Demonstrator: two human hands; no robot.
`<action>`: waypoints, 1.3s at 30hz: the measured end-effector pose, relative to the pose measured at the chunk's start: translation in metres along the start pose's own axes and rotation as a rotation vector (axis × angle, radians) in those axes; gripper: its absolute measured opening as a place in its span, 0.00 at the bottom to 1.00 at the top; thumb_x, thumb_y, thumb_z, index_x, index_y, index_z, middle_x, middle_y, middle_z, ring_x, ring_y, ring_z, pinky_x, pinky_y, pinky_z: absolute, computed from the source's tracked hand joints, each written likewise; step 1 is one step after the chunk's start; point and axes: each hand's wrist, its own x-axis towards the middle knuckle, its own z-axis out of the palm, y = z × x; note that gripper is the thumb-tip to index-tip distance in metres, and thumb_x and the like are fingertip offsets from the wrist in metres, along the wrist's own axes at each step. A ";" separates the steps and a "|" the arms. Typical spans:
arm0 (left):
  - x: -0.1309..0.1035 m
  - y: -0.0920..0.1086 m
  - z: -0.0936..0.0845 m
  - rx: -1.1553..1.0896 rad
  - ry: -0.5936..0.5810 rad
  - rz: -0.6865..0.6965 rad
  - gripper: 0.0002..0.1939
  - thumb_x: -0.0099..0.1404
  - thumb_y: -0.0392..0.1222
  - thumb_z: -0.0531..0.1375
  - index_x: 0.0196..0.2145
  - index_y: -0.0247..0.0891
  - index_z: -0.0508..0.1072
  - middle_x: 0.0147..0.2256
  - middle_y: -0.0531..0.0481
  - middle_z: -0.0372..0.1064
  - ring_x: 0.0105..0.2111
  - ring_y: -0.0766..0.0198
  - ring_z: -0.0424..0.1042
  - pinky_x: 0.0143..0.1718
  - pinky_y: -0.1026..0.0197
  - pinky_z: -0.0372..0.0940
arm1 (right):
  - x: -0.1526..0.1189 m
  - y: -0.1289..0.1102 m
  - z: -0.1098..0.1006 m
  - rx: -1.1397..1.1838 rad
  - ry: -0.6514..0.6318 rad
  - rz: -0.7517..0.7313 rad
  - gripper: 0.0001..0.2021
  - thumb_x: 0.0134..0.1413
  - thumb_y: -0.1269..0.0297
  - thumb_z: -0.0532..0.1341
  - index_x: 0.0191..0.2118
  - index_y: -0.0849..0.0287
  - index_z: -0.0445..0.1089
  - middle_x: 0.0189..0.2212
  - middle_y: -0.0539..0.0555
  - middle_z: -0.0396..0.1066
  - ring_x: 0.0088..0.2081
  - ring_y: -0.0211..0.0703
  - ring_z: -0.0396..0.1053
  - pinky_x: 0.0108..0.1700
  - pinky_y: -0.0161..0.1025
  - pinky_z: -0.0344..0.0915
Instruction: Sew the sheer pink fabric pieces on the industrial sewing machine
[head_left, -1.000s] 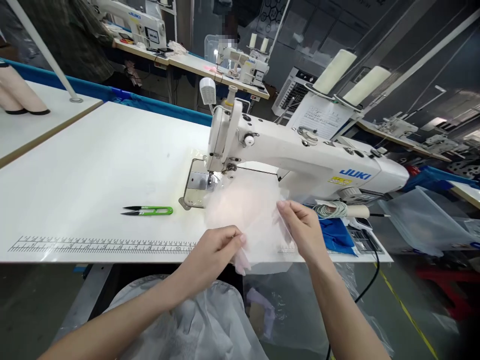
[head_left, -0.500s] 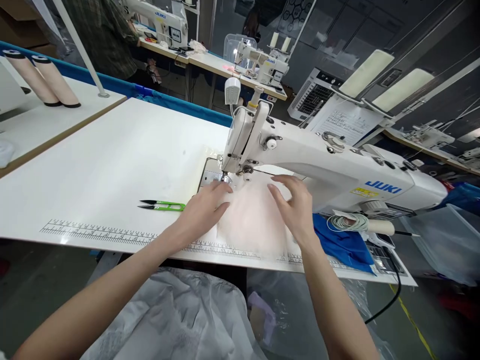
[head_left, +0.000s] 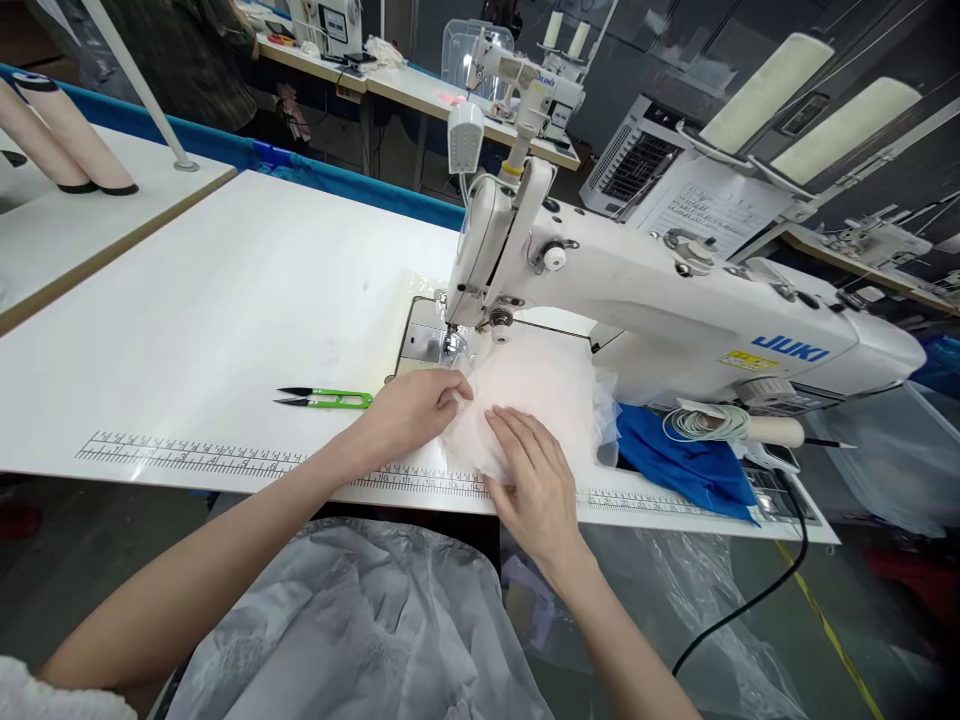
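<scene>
Both grips (head_left: 411, 408) (head_left: 534, 492) half-open, touching pale fabric (head_left: 538, 378)

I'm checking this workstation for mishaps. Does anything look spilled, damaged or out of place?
Nothing plainly looks spilled or damaged. The untidiest thing is the blue cloth, lying rumpled on the table, to the right of the pale cloth under the hands; it may simply have been set aside.
</scene>
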 end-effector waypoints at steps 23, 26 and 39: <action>-0.005 0.008 -0.004 -0.174 -0.124 0.040 0.12 0.66 0.43 0.55 0.40 0.45 0.78 0.39 0.53 0.74 0.38 0.60 0.70 0.41 0.59 0.60 | 0.020 0.008 0.002 -0.001 0.200 0.104 0.21 0.54 0.78 0.53 0.51 0.55 0.71 0.45 0.54 0.77 0.51 0.48 0.72 0.59 0.53 0.64; -0.009 0.012 -0.009 -0.208 -0.153 -0.023 0.14 0.67 0.44 0.54 0.44 0.48 0.78 0.41 0.55 0.76 0.31 0.63 0.71 0.33 0.61 0.61 | 0.028 0.013 -0.007 -0.074 0.311 0.096 0.23 0.49 0.82 0.52 0.48 0.58 0.72 0.42 0.55 0.78 0.46 0.46 0.75 0.57 0.50 0.66; -0.004 0.022 -0.020 -0.371 -0.168 0.067 0.16 0.69 0.47 0.52 0.33 0.40 0.77 0.32 0.53 0.73 0.30 0.65 0.68 0.31 0.62 0.60 | 0.038 -0.005 -0.010 0.125 0.242 0.169 0.18 0.59 0.74 0.54 0.51 0.56 0.71 0.47 0.54 0.77 0.48 0.47 0.75 0.49 0.43 0.72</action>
